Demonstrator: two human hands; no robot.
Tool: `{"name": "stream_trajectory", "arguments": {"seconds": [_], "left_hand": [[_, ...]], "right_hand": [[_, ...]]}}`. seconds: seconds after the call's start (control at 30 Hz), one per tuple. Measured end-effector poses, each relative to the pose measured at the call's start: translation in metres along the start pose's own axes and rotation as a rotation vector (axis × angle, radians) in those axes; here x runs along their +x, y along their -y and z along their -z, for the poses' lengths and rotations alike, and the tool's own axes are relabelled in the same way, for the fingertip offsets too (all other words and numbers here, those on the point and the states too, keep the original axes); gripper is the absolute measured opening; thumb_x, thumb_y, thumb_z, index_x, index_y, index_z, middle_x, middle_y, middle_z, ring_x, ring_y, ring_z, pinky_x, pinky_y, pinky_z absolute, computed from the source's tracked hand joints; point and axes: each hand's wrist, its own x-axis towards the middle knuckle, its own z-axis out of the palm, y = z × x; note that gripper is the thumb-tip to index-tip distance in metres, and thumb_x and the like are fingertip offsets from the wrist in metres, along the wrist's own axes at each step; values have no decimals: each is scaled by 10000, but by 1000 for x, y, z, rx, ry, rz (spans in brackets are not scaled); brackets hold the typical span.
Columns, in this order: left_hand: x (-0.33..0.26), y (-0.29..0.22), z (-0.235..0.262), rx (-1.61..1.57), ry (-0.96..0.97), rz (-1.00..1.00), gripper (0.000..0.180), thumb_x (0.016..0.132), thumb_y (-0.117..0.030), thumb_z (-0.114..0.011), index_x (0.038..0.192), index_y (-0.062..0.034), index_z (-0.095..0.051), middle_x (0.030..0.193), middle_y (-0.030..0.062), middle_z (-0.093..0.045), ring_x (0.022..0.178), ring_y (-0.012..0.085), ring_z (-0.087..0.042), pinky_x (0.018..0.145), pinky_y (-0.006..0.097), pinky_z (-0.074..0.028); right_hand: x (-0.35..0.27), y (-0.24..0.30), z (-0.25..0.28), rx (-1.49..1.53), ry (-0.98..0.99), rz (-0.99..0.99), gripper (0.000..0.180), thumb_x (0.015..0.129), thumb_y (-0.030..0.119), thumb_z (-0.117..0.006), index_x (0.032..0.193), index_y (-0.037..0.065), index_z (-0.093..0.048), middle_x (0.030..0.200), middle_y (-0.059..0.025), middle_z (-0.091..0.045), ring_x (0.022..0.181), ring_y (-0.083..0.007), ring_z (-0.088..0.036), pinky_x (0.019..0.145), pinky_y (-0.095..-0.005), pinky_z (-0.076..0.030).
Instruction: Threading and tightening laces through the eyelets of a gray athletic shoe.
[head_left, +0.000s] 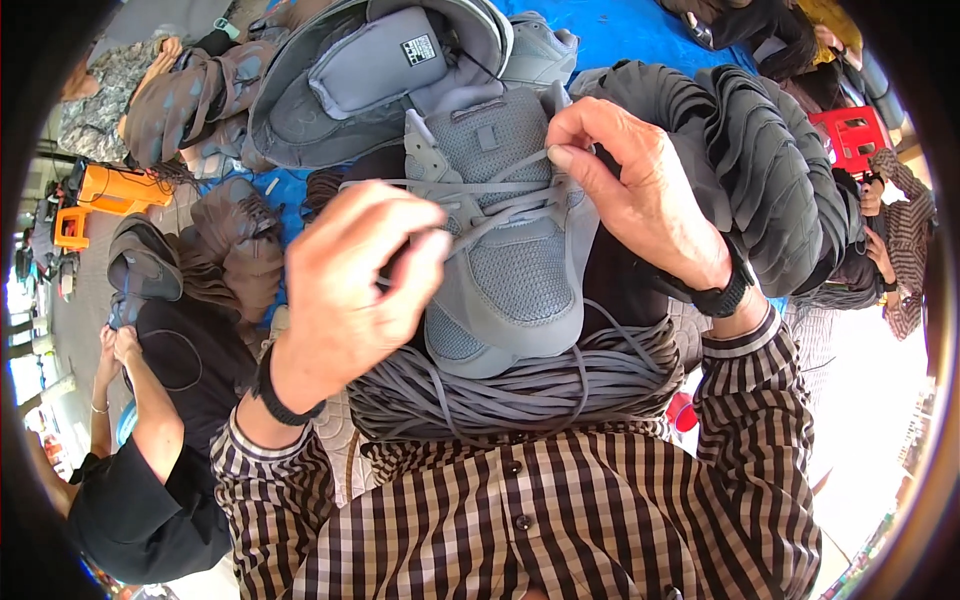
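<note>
**Grey shoe set toe toward the person**

The grey shoe [525, 275] is placed just beyond a bundle of laces [515, 395], probably so both rows of eyelets can be reached. A lace [490, 188] is pinched by the right hand [650, 195], seemingly for control. The left hand [350, 290] is blurred; its hold cannot be told. The shoe's long axis is pointed outward, heel farthest.
</note>
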Motion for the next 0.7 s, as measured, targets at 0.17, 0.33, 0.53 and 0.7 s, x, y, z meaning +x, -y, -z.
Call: {"name": "stream_trajectory", "arguments": {"seconds": [0.17, 0.33, 0.53, 0.7], "left_hand": [[14, -1, -11, 5, 229, 89, 116, 771, -24, -678, 843, 10, -594, 796, 87, -590, 666, 211, -571, 636, 306, -464], [31, -4, 0, -293, 407, 361, 57, 860, -61, -569, 819, -25, -554, 777, 15, -594, 698, 46, -514, 616, 226, -418], [33, -12, -8, -218, 374, 339, 81, 824, -59, -639, 838, -23, -568, 745, 21, -564, 658, 80, -510, 585, 240, -414], [32, -10, -13, -39, 342, 120, 99, 789, -20, -661, 854, -25, -587, 713, 40, -518, 628, 130, -490, 583, 259, -414]], "right_hand": [[3, 5, -4, 204, -4, -140, 113, 857, 21, -626, 951, 19, -565, 666, -69, -542, 616, -171, -546, 606, -296, -457], [-1, -4, 1, 377, 41, -208, 105, 861, 3, -605, 959, 10, -567, 631, 13, -498, 612, -49, -453, 563, -234, -401], [1, -10, 0, 513, 55, -275, 73, 874, 25, -593, 938, 3, -567, 605, 40, -475, 597, -30, -431, 557, -221, -375], [2, -7, 0, 496, 49, -236, 52, 876, 29, -585, 920, 6, -570, 606, 39, -487, 590, -27, -425, 549, -221, -366]]}}
